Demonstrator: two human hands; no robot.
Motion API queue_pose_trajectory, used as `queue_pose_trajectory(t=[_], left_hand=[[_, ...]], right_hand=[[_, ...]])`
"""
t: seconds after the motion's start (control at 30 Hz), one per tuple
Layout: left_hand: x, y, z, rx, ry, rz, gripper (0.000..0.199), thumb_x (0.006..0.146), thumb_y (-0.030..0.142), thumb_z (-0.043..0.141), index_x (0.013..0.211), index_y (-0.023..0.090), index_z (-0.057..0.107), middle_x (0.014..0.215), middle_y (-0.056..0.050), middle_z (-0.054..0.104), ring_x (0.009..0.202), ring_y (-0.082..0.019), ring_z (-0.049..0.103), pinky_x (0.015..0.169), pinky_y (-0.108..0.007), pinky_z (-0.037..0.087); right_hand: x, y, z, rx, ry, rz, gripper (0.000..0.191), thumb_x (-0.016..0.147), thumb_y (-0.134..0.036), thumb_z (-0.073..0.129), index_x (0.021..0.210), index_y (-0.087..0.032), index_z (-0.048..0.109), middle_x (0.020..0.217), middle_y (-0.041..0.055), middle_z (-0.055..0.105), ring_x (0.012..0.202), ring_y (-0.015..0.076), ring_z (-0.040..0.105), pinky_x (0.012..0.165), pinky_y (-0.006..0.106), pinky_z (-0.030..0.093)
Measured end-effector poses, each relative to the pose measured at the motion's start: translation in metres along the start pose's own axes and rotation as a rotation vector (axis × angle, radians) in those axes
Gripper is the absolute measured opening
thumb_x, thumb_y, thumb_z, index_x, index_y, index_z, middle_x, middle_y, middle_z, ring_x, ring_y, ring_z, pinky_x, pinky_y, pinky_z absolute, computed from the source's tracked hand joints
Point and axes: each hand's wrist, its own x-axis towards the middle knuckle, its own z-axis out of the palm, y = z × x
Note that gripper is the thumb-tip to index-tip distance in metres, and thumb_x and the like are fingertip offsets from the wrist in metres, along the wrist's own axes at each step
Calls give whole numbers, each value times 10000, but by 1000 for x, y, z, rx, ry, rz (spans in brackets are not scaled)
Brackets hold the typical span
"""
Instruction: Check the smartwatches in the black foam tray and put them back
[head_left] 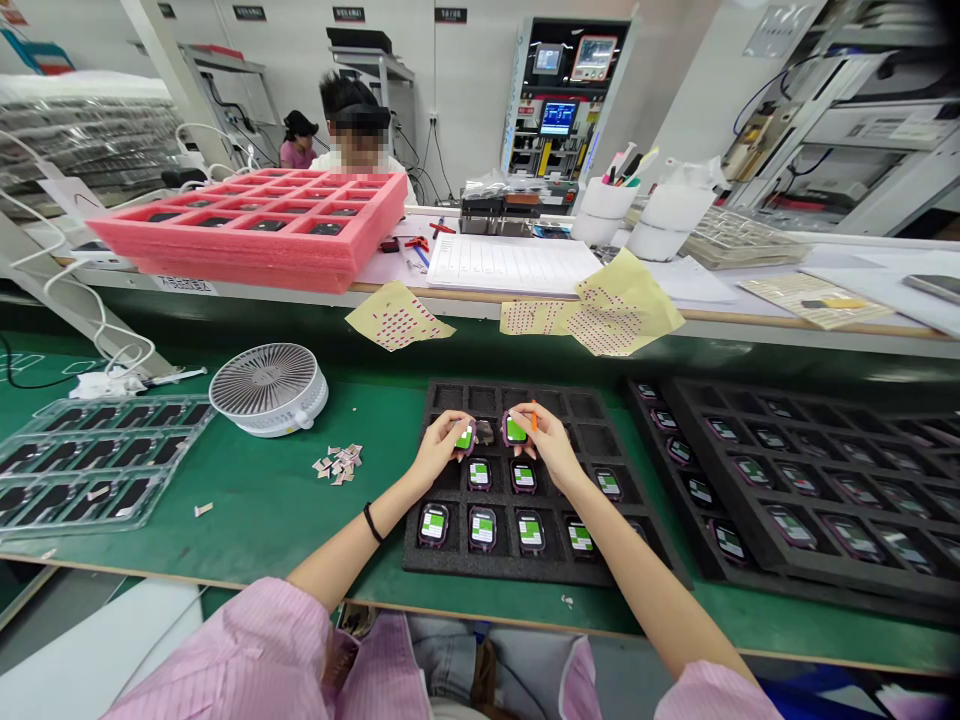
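My left hand (444, 446) is closed on a smartwatch body (465, 437) with a lit green and white screen, above the black foam tray (421, 558). My right hand (546, 440) grips another smartwatch body (515, 428), also lit green. A thin orange tool (534, 416) shows between the right fingers; its kind is hard to make out. Below the hands, more lit watches such as this one (482, 528) lie face up in the tray's pockets. Several pockets in the far rows hold no watch.
Stacked foam trays with watches (817, 480) stand at the right. A white round fan (270, 388), a heap of small pale pieces (339, 464) and a clear plastic tray (97, 460) lie left. Pink foam trays (240, 235) sit on the raised shelf, where a person sits behind.
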Motion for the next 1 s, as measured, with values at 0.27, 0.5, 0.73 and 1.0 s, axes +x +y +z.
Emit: queue_pose_trajectory(t=[0.27,0.5,0.73,1.0], left_hand=[[4,-5,-1,-5,-74,98,476,733,415,679,1110,166,527,844,-27,630,521,-65,546,416,-167,342],[2,-4,-3,2,-33,74,364,840,460,526,1017,148,589,734,-20,617,495,-72,527,409,-177,334],[6,-11,-4,-78,-92,95,490,817,408,582,1250,193,504,982,-67,630,687,-121,611,512,-201,425],[8,-16,-3,-86,-118,120,766,737,299,699,1407,228,333,1082,-85,609,910,-181,628,602,-202,453]], right_hand=[[-3,-5,3,25,-25,14,397,619,-393,784,895,-200,573,707,-29,570,410,63,505,332,180,279],[-4,-3,5,5,-96,-12,511,551,-321,825,959,-221,534,743,-16,581,516,99,532,359,193,359],[-4,-4,5,16,-91,-7,459,633,-359,775,989,-219,521,743,-13,577,542,108,566,349,179,334],[-1,-1,2,42,-62,-6,478,631,-389,778,987,-203,519,713,-26,565,528,111,580,348,165,287]])
